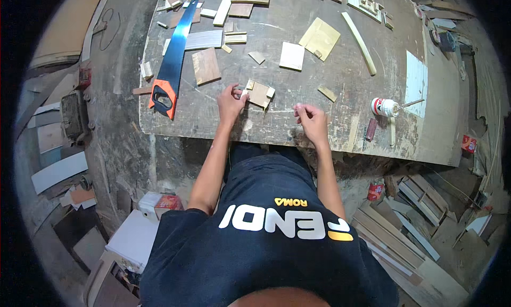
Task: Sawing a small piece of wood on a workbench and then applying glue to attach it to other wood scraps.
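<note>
A small flat wooden piece (259, 94) with little pale blocks at its corners lies on the worn workbench (202, 118). My left hand (231, 103) grips its left edge, thumb and fingers closed around a pale block there. To the right, apart from the piece, my right hand (312, 121) is held just above the bench with its thumb and fingertips pinched together. Whatever is between those fingertips is too small to make out. A narrow wood offcut (327, 93) lies beyond that hand.
A handsaw (175, 56) with an orange handle lies at the left. A white glue bottle (384, 107) with a stick in it rests at the right, near a dark red block (371, 129). White (291, 56) and yellowish squares (319, 38) and several offcuts lie farther back.
</note>
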`<state>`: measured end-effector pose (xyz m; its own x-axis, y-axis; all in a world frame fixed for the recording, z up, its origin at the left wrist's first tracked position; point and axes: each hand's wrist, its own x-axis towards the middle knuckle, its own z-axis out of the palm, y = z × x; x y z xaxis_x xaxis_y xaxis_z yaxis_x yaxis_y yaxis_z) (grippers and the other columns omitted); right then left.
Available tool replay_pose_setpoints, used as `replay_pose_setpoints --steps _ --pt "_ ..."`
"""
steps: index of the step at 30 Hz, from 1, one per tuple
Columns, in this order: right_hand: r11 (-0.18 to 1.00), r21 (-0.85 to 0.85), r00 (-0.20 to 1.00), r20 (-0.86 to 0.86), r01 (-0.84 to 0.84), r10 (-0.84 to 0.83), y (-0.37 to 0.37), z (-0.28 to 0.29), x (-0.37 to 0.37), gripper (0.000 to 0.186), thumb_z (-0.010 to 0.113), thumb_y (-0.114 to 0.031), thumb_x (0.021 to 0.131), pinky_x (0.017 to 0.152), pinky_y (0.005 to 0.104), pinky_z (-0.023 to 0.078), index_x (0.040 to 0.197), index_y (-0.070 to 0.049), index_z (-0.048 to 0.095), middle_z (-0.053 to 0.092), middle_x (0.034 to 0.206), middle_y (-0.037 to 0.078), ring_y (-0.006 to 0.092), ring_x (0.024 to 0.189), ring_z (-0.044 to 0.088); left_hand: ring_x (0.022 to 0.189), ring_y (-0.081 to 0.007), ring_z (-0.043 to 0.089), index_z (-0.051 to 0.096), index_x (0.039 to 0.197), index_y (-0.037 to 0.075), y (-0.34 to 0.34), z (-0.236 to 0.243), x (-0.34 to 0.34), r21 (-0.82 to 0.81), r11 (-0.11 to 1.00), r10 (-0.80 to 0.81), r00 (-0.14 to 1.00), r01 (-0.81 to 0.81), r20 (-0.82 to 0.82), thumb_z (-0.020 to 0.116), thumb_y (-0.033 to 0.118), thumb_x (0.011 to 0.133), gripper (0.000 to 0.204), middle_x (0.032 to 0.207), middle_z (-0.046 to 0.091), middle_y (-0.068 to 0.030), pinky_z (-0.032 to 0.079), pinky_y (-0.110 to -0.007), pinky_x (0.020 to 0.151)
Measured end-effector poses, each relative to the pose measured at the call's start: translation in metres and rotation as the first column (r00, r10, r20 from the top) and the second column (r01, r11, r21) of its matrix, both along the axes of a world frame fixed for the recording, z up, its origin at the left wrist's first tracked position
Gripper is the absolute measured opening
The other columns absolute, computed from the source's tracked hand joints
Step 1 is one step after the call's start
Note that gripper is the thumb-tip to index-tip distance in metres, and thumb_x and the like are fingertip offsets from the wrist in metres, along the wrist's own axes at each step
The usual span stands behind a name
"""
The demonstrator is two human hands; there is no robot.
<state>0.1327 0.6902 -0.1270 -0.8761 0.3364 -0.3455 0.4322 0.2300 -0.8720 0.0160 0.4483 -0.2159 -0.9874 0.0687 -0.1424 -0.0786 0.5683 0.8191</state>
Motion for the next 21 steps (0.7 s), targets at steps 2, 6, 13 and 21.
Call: replay_pose_setpoints --steps 2,6,13,21 --pt "0.999 -0.029 1.0 0.008 0.023 -0.023 -0.005 0.005 0.0 0.027 0.062 -0.024 0.094 0.058 0.0248 0.047 0.094 0.001 0.072 0.068 0.072 0.003 0.0073 0.061 0.059 0.065 -0.0138 0.063 0.064 0.112 0.0 0.003 0.002 -0.002 0.072 0.997 0.005 0.999 -0.008 0.039 0.083 0.016 0.067 0.051 0.08 0.07 -0.0078 0.052 -0.028 0.064" --pt "0.996 -0.031 0.993 0.084 0.085 -0.082 0.002 0.014 0.003 0.031 0.06 -0.025 0.095 0.057 0.0236 0.048 0.095 0.003 0.072 0.068 0.073 0.004 0.0081 0.061 0.059 0.066 -0.0136 0.063 0.063 0.114 0.0 0.003 -0.004 -0.003 0.071 0.997 0.012 0.999 -0.015 0.034 0.082 0.015 0.065 0.056 0.079 0.069 -0.0077 0.052 -0.029 0.063" --pt "0.984 -0.048 0.978 0.127 0.174 -0.167 0.008 0.012 0.012 0.034 0.058 -0.027 0.097 0.056 0.0241 0.049 0.093 0.003 0.071 0.068 0.073 0.005 0.0091 0.059 0.059 0.065 -0.0136 0.062 0.063 0.114 -0.001 0.005 -0.009 -0.001 0.084 0.996 0.018 1.0 -0.019 0.012 0.083 0.012 0.064 0.056 0.077 0.068 -0.0069 0.052 -0.028 0.063" --pt "0.985 -0.088 0.971 0.205 0.147 -0.126 0.003 0.011 0.02 0.039 0.055 -0.033 0.098 0.058 0.0243 0.048 0.093 0.003 0.071 0.067 0.074 0.004 0.0085 0.06 0.058 0.065 -0.0132 0.063 0.065 0.107 0.001 0.009 -0.012 0.0 0.059 0.998 0.025 1.0 -0.025 -0.004 0.083 0.012 0.065 0.047 0.077 0.069 -0.0062 0.052 -0.028 0.063"
